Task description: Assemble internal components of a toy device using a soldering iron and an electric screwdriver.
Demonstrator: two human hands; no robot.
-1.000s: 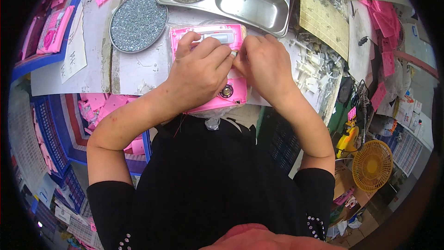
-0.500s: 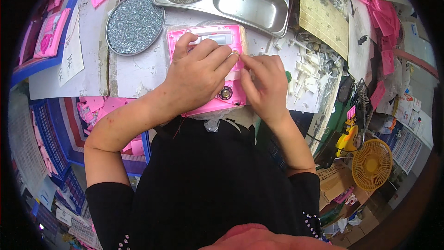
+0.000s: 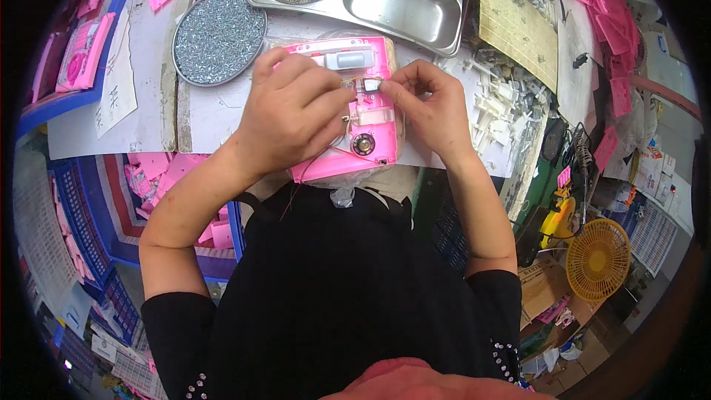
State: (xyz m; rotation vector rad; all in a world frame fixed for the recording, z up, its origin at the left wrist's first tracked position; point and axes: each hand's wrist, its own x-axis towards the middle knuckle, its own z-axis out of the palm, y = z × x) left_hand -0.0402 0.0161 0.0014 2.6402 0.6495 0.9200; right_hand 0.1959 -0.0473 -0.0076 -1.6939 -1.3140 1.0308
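Observation:
A pink plastic housing point(image 3: 320, 169) lies in front of me, its inside facing up. Fitted in it are a round speaker point(image 3: 364, 145), a grey-white rectangular piece point(image 3: 350, 60), a clear whitish piece point(image 3: 375, 116) and thin wires. My left hand point(image 3: 292, 115) covers the housing's left side with curled fingers, their tips near its middle; what they hold, if anything, is hidden. At the right edge my right hand point(image 3: 433, 107) pinches with thumb and forefinger at a small white block point(image 3: 372, 84) with a dark edge.
A round tray of screws point(image 3: 219, 38) stands to the left. Behind the housing is a metal compartment tray point(image 3: 404, 11) holding small metal parts. White plastic pieces point(image 3: 498, 115) are heaped at right, near a brown card point(image 3: 518, 30). A bin of pink parts point(image 3: 159, 185) sits below left.
My hands have drawn apart, the left one moving left and slightly down, the right one slightly right. The small white block and the middle of the housing now show between them.

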